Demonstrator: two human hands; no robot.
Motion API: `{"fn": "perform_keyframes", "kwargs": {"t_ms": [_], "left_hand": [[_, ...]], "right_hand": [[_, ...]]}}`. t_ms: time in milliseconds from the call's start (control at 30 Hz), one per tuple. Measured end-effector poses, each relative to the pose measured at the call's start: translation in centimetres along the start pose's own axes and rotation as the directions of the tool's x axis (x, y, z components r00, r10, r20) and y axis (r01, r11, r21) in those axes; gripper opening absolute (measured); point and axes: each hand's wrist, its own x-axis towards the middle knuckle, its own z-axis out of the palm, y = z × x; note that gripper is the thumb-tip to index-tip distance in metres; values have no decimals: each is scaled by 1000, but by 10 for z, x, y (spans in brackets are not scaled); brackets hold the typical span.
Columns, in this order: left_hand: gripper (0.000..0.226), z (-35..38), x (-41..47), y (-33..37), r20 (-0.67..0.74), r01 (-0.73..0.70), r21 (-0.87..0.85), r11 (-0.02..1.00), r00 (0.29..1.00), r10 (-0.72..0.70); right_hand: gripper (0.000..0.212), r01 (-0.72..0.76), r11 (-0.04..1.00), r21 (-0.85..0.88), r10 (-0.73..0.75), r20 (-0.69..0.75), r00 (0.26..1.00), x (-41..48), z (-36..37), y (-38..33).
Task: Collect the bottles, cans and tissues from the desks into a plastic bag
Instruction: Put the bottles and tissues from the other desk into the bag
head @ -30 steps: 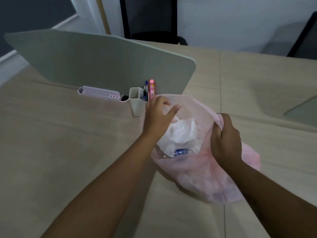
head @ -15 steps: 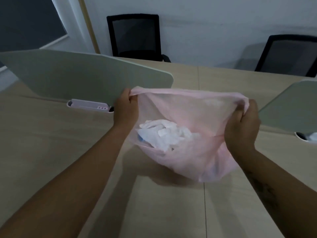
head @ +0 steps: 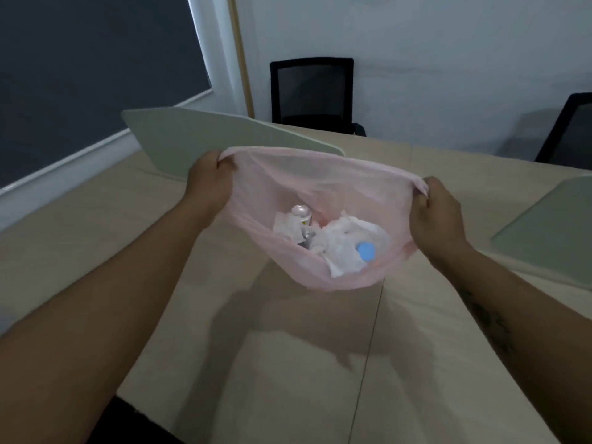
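A thin pink plastic bag (head: 323, 184) hangs above the beige desk (head: 288, 363), its mouth stretched wide. My left hand (head: 208, 182) grips the rim at its left end and my right hand (head: 437, 216) grips the rim at its right end. Inside the bag lie crumpled white tissues (head: 347, 246), a silver can (head: 301, 214) and a bottle with a blue cap (head: 365, 250). Most of the bottle is buried under the tissues.
A pale green desk divider (head: 205, 136) stands behind the bag on the left. Another divider (head: 551, 232) stands at the right. Two black mesh chairs (head: 312, 91) (head: 573, 133) stand beyond the desk by the white wall. The desk's near edge runs at lower left.
The bag has been lifted off the desk and pulled wide between both hands. My left hand, earlier at the bag's mouth over the tissues, now holds the rim. My view has tilted up.
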Motion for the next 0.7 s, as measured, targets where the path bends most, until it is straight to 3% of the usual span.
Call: {"fn": "perform_keyframes", "kwargs": {"t_ms": [100, 167, 267, 333, 400, 467, 533, 700], "left_hand": [[20, -8, -14, 13, -95, 81, -60, 995, 992, -86], [19, -14, -19, 23, -145, 37, -63, 997, 988, -45], [34, -24, -32, 32, 19, -92, 187, 978, 996, 90], [35, -38, -37, 29, -25, -119, 251, 961, 991, 129], [36, -53, -38, 24, -148, -51, 243, 969, 985, 89], [38, -61, -44, 16, -93, -14, 301, 953, 995, 44], [29, -69, -53, 4, -22, -28, 355, 935, 999, 38], [32, -110, -98, -41, -20, 73, 363, 929, 997, -71]], "right_hand": [[21, -37, 996, 84, 40, -45, 998, 1, -7, -7], [22, -25, 995, 92, 27, -21, 999, 8, -13, -17], [22, 34, 999, 16, -36, 117, 992, 17, -23, -31], [19, 93, 996, 11, -93, 12, 996, 21, -32, -38], [21, 140, 990, -12, -140, 21, 990, 24, -39, -43], [19, 185, 982, -38, -180, 112, 977, 22, -41, -44], [16, 172, 985, 29, -174, 92, 980, 19, -38, -47], [23, 128, 967, 222, -184, 250, 951, -16, 1, -62]]}}
